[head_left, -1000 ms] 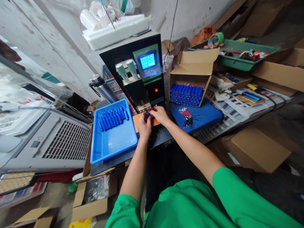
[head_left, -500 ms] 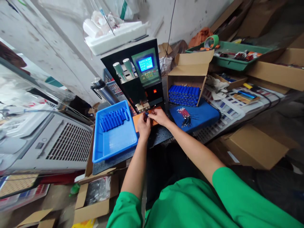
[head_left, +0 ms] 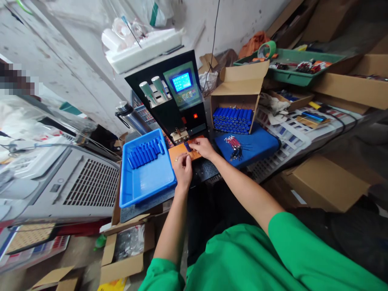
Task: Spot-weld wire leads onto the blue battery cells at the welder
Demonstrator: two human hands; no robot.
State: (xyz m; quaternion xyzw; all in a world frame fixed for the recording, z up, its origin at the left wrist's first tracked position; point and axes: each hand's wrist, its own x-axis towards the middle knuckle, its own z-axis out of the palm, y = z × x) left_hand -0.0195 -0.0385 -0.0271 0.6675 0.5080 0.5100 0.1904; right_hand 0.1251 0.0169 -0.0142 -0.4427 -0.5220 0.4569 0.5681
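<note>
A blue cylindrical battery cell (head_left: pixel 187 146) is at the front of the black spot welder (head_left: pixel 169 115), over the orange board (head_left: pixel 175 153) and just below the welder's electrode pins (head_left: pixel 179 132). My right hand (head_left: pixel 202 147) has its thumb and fingers closed on the cell's right side. Nearer to me, my left hand (head_left: pixel 183 167) is apart from the cell, above the board's near edge, with its fingers curled together. Whatever those fingers hold, if anything, is hidden. To the left, a blue tray (head_left: pixel 151 184) carries rows of blue cells (head_left: pixel 144 154).
An open cardboard box (head_left: pixel 239 85) stacked with blue cells stands right of the welder. Red and black wire leads (head_left: pixel 234 146) lie on a blue surface in front of it. A steel flask (head_left: pixel 131 117) stands behind the tray. A green tray (head_left: pixel 303 76) sits at the back right.
My left hand has drawn back toward me, away from the cell and my right hand. The cell now shows more plainly at my right fingertips. The view has shifted slightly.
</note>
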